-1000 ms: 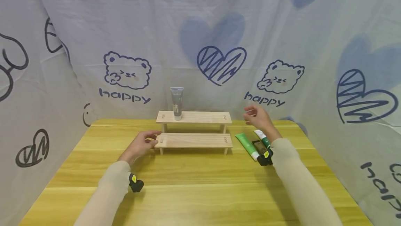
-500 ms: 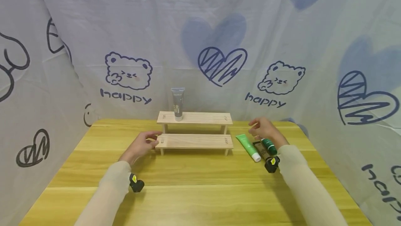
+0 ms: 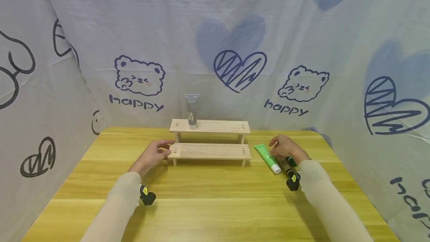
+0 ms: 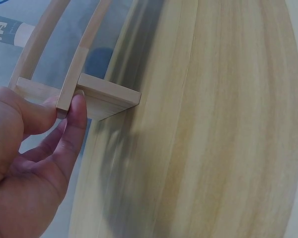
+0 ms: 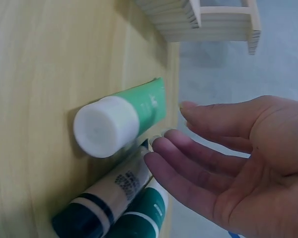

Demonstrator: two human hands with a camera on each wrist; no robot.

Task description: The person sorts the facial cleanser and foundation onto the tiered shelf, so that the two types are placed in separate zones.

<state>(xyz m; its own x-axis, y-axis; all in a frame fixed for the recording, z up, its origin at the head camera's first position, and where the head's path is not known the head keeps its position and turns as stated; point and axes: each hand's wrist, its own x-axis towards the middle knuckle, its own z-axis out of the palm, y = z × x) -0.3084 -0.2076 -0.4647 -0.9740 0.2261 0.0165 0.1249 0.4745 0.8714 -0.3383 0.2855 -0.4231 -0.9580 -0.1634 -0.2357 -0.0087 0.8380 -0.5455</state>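
My left hand (image 3: 152, 157) pinches the left end of the lower step of a two-tier wooden shelf (image 3: 211, 151); in the left wrist view, the thumb and fingers lie on either side of the board's end (image 4: 69, 89). My right hand (image 3: 285, 148) is over the tubes right of the shelf, fingers loosely bent and holding nothing. Nearest its fingertips lies a light green tube (image 5: 148, 105) with a white cap. Beside that are a beige-brown tube (image 5: 121, 181) with a dark cap and a dark green and white tube (image 5: 145, 213), partly hidden by the hand in the head view.
A grey squeeze tube (image 3: 192, 110) stands on its cap on the left part of the upper step (image 3: 221, 126). The yellow wooden table (image 3: 208, 204) backs onto a white curtain (image 3: 181, 29) printed with hearts and bears.
My right hand has come down from above the tubes toward the table, now covering most of the dark green tube. My left hand has stayed at the shelf's end.
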